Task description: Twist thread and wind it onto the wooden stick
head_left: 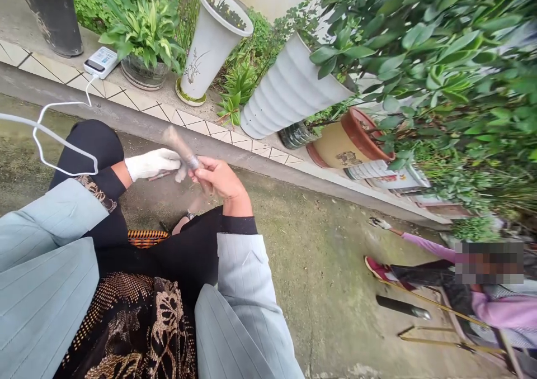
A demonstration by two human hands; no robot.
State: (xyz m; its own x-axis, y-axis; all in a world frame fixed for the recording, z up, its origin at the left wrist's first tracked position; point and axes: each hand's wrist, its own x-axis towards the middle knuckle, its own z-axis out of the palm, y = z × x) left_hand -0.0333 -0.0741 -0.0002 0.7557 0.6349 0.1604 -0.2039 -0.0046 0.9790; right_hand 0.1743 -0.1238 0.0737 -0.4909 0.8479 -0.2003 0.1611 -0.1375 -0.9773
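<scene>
My right hand (220, 178), bare, is closed on a brown wooden handle (176, 143) with a silvery band around it. The handle is blurred and tilted, its thick end up and to the left; its lower end shows faintly below my fingers. My left hand (153, 164), in a white glove, is beside the handle, its fingers bent and pressed together. What lies between those gloved fingers is hidden. Both hands are above the concrete ground, in front of my knees. An orange and black woven piece (146, 238) shows between my legs.
A tiled ledge (163, 110) runs along the front with several potted plants, including a tall white pot (216, 38) and a ribbed white planter (293, 88). A white device (101, 61) with a white cable (62, 104) sits there. At right, another person (503, 306) sits on a chair.
</scene>
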